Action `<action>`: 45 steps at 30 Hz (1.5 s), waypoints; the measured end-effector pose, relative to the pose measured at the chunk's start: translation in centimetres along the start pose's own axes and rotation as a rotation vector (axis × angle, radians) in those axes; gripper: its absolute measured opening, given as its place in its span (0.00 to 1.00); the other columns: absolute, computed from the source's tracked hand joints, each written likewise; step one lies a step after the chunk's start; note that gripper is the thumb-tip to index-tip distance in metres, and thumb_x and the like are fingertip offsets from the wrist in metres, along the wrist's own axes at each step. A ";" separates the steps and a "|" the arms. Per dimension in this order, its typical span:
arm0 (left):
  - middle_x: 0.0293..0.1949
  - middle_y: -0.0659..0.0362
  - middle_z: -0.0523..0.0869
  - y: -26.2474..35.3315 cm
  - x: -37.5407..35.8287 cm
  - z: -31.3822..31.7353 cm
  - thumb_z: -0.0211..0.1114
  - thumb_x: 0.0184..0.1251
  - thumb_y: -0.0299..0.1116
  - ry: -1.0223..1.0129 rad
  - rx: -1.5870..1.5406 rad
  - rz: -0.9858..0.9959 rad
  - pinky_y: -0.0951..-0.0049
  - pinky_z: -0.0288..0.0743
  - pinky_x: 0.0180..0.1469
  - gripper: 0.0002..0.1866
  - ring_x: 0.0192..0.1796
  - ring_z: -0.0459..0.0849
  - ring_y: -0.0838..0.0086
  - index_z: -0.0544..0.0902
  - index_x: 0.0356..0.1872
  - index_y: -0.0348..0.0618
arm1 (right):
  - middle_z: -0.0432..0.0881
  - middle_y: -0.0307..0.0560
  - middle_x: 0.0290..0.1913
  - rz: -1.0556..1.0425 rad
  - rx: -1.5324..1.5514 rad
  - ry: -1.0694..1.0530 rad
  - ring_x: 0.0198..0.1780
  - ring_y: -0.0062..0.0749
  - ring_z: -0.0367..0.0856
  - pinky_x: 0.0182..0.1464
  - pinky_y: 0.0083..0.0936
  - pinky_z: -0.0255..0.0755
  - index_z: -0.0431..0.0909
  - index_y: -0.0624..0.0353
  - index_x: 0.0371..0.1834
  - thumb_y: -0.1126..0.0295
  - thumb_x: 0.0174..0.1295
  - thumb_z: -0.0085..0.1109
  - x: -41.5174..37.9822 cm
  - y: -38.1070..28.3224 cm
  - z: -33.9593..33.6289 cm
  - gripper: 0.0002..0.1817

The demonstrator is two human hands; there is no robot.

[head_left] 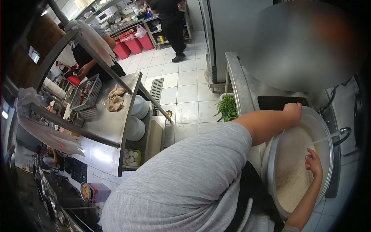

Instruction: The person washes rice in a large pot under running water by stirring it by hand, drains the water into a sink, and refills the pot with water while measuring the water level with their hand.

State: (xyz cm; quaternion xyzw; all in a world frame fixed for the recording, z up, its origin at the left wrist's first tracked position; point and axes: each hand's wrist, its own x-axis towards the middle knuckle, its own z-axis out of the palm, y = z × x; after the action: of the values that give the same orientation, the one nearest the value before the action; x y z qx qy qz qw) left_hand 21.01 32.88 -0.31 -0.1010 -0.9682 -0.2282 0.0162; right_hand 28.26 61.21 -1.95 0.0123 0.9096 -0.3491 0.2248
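Note:
A large metal pot (273,170) stands at the right, with pale grains that look like rice (291,181) under cloudy water. My left hand (293,112) is closed on the pot's far rim. Inside the pot's opening, my right hand (313,164) hovers over the water, fingers apart and slightly curled, holding nothing visible. Beside it, a thin stream of water runs from a curved faucet (345,133) into the pot.
A black tray or board (280,102) lies behind the pot on the steel counter (247,83). Green leaves (227,108) fill a container below. Across the aisle, a steel table (110,127) bears a grey basket (91,92) and a cloth (115,98). Two people stand farther off.

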 end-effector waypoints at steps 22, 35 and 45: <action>0.23 0.62 0.79 15.6 7.6 10.5 0.61 0.64 0.36 -0.753 -1.144 0.024 0.78 0.71 0.25 0.08 0.23 0.77 0.79 0.80 0.37 0.42 | 0.81 0.45 0.39 -0.010 0.387 0.612 0.34 0.25 0.79 0.34 0.21 0.73 0.78 0.56 0.48 0.69 0.63 0.48 -1.8 2.5 -4.9 0.13; 0.56 0.47 0.75 1.7 7.1 -1.7 0.68 0.51 0.42 -0.077 0.067 0.633 0.59 0.67 0.59 0.35 0.60 0.71 0.52 0.67 0.61 0.42 | 0.80 0.44 0.27 -0.036 0.032 0.722 0.27 0.27 0.78 0.30 0.23 0.74 0.79 0.58 0.29 0.63 0.58 0.59 1.8 6.2 -2.0 0.10; 0.49 0.46 0.76 -2.6 5.6 -0.5 0.62 0.50 0.23 -0.674 -1.106 0.086 0.65 0.72 0.53 0.30 0.50 0.78 0.63 0.65 0.57 0.32 | 0.74 0.47 0.26 -0.095 1.946 0.406 0.26 0.33 0.75 0.29 0.26 0.74 0.72 0.62 0.32 0.67 0.65 0.48 11.8 0.7 0.1 0.09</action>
State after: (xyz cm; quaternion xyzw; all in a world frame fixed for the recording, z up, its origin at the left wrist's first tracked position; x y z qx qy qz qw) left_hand 15.00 31.48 -0.60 -0.1990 -0.6549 -0.6481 -0.3338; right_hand 17.86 60.09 -7.41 0.2143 0.2481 -0.9430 -0.0573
